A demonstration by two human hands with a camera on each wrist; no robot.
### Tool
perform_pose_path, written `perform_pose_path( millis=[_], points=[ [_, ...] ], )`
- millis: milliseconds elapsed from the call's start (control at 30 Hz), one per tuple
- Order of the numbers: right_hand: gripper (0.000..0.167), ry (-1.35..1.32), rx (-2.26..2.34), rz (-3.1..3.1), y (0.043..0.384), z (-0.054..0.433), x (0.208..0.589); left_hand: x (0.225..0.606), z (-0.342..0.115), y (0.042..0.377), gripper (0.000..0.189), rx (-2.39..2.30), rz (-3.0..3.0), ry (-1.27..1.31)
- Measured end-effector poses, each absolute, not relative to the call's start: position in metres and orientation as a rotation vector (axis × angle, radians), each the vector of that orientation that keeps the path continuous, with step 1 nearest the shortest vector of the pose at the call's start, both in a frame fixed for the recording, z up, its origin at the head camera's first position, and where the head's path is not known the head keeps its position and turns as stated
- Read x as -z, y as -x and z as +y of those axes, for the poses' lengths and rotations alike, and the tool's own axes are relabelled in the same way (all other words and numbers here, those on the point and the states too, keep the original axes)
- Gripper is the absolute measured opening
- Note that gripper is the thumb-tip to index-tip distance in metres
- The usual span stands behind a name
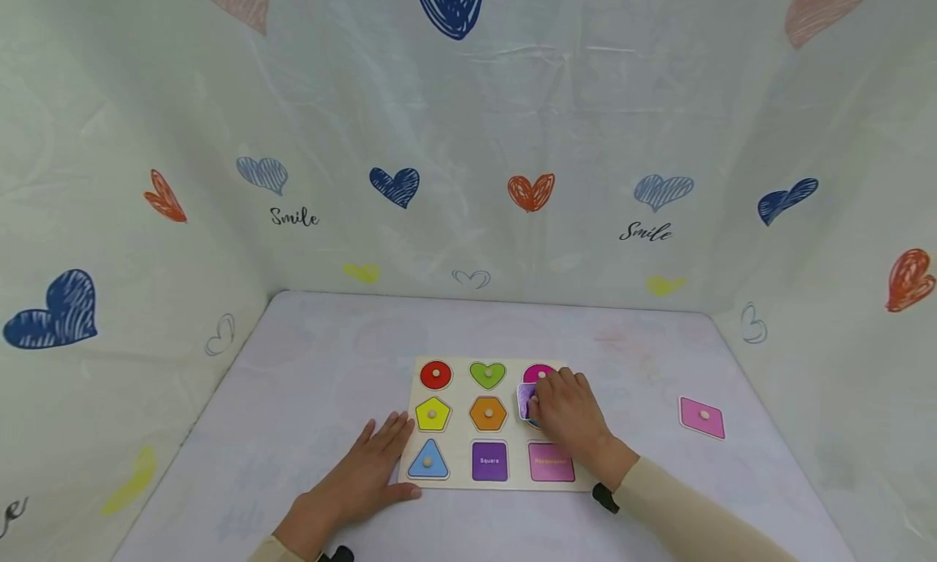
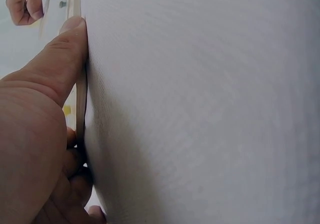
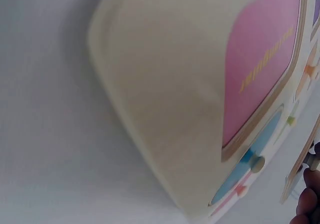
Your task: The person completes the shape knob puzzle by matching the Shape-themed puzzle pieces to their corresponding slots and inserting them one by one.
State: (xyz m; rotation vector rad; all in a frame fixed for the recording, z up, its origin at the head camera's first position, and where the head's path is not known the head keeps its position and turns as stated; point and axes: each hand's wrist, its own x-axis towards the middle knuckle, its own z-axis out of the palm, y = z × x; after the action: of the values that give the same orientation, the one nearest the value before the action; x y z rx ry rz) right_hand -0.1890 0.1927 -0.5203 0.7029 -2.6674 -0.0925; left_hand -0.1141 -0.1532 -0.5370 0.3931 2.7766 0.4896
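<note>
A cream shape puzzle board lies on the table. My right hand pinches the knob of a purple square puzzle piece, tilted above the right column of the board. In the right wrist view its fingertips grip that knob at the right edge. Beneath it a blue rounded piece sits in its slot, mostly hidden in the head view. My left hand rests along the board's left edge, fingers extended and thumb at the lower corner. The recesses printed "Square" and pink rectangle hold no pieces.
A pink rectangular piece with a knob lies on the table to the right. Red circle, green heart, yellow pentagon, orange hexagon, blue triangle and magenta pieces sit in the board. Heart-patterned curtains surround the table.
</note>
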Motion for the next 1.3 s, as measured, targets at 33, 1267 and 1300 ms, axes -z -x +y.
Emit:
perform_pose_path(
  millis=[33, 1267, 1300],
  points=[
    [0.028, -0.707, 0.087, -2.67, 0.187, 0.191, 0.521, 0.537, -0.153, 0.114, 0.109, -0.49, 2.777, -0.393],
    [0.03, -0.956, 0.096, -2.549, 0.143, 0.146, 0.535, 0.534, -0.153, 0.114, 0.109, -0.497, 2.784, -0.391],
    [0.03, -0.963, 0.098, -2.556, 0.141, 0.144, 0.535, 0.534, -0.153, 0.113, 0.109, -0.5, 2.785, -0.392]
  ],
)
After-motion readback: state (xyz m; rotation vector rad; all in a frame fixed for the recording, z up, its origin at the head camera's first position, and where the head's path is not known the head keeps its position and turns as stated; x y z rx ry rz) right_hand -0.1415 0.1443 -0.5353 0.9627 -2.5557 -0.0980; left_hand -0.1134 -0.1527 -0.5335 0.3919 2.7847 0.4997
